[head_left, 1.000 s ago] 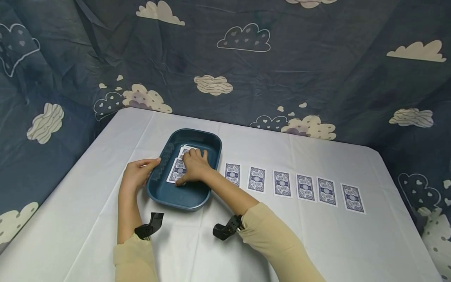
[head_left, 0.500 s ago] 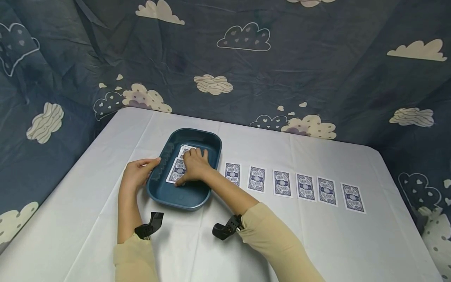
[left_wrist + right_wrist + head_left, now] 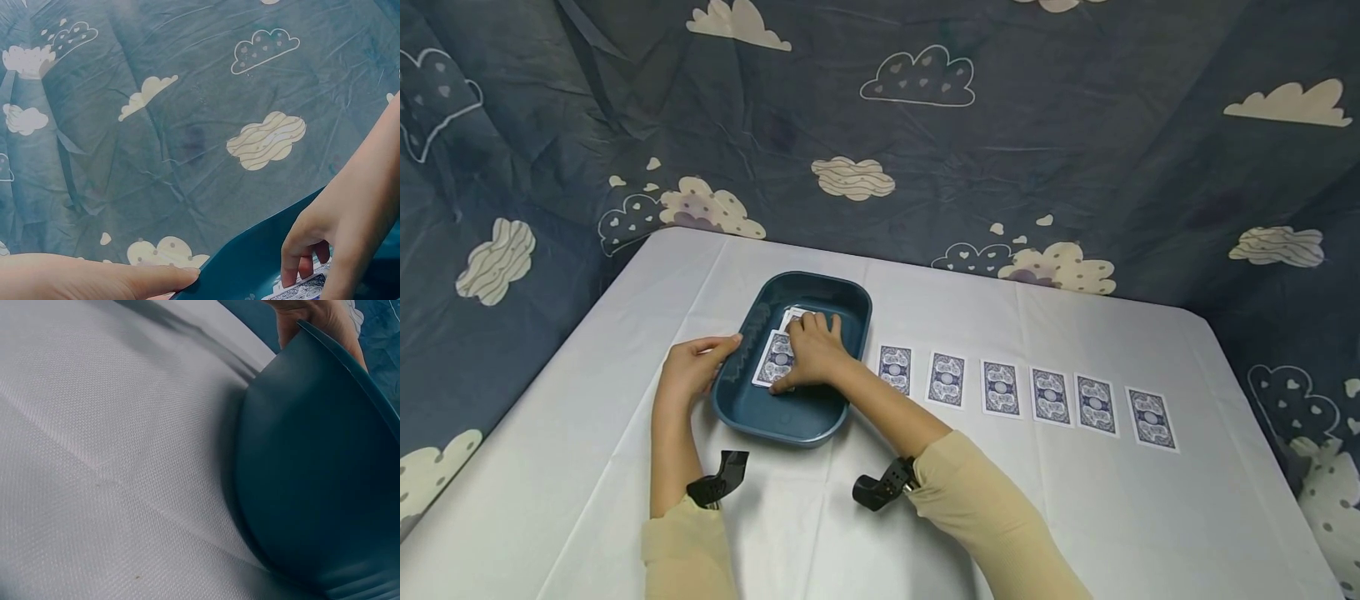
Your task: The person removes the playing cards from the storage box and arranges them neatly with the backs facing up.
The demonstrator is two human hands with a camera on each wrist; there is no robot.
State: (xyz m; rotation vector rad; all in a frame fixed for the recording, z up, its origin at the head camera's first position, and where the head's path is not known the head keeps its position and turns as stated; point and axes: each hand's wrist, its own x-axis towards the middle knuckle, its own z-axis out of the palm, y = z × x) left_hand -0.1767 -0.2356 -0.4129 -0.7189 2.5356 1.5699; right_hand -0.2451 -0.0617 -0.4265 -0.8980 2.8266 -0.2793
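As right fingers [image 3: 797, 335] grip, card [image 3: 773, 360] slightly shifted

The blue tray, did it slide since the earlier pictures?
No. In the head view, the blue tray sits in the same spot on the white table, with the same gap to the row of cards, so no visible slide.

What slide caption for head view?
Left hand holds tray; right hand touches card inside; six cards lie alongside.
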